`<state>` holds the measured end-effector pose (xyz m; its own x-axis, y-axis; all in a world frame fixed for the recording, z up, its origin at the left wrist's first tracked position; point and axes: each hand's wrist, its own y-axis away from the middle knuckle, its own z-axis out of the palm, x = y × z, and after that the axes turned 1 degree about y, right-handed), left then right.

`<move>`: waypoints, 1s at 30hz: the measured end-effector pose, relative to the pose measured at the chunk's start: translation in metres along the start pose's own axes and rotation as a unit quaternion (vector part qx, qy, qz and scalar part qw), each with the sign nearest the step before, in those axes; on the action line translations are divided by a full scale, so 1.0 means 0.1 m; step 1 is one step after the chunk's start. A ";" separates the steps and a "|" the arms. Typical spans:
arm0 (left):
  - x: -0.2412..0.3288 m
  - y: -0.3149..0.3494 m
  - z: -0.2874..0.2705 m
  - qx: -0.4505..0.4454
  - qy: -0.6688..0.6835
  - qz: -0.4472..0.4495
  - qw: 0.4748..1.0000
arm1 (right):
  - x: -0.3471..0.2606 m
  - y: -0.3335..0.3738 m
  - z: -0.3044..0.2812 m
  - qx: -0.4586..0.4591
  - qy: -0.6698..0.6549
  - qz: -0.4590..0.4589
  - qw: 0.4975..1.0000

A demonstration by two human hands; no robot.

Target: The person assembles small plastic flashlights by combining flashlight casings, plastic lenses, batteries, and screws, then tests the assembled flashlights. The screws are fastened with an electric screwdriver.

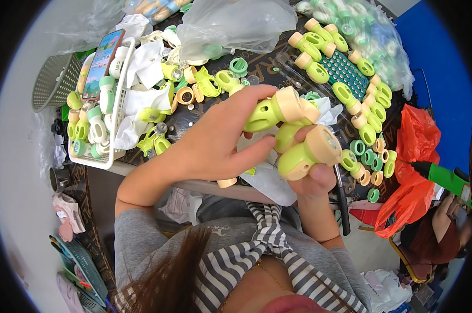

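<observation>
Right of the white basket [112,148], the right hand [318,180] clasps lime-green plastic bodies [294,163] near a cream collar [323,146]; the left hand [220,133] grips another body [261,117]; they look light, stiff, smooth, best held mid-body; farther from the basket, loose bodies [343,93] lie.

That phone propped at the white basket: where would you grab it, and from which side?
I'd probably take the phone by its long edges near the upper end, coming from above. It's a thin, flat slab propped at a tilt, and plastic pieces crowd its lower end in the white basket.
</observation>
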<state>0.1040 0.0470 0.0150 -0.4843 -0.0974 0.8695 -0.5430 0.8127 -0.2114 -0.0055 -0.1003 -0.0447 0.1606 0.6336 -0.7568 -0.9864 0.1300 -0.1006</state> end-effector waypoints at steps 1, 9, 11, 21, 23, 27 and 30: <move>0.00 0.00 0.00 0.001 0.026 0.012 1.000 | 0.01 -0.02 0.03 0.001 0.000 0.000 1.000; -0.08 -0.03 -0.02 -0.003 -0.019 0.081 0.997 | 0.04 -0.09 0.08 -0.020 -0.109 -0.050 0.993; -0.08 -0.02 0.00 0.017 -0.030 0.083 0.996 | 0.02 -0.08 0.08 -0.025 -0.111 -0.046 0.992; -0.08 -0.02 0.03 0.037 -0.087 0.071 0.993 | 0.00 -0.04 0.05 0.009 -0.037 -0.019 0.999; -0.06 0.00 0.07 0.033 -0.089 0.055 0.994 | 0.04 0.00 0.01 0.022 -0.043 -0.018 0.999; 0.01 0.03 0.08 -0.005 -0.046 0.024 0.999 | 0.08 0.00 -0.06 0.002 -0.135 -0.007 0.991; 0.01 0.04 0.04 -0.016 -0.062 0.036 0.997 | 0.02 -0.06 0.06 -0.040 -0.151 -0.022 0.987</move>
<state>0.0987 0.0478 0.0136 -0.6033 -0.1069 0.7903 -0.4824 0.8380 -0.2549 0.0007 -0.0954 -0.0421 0.1936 0.8293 -0.5242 -0.9761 0.1089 -0.1883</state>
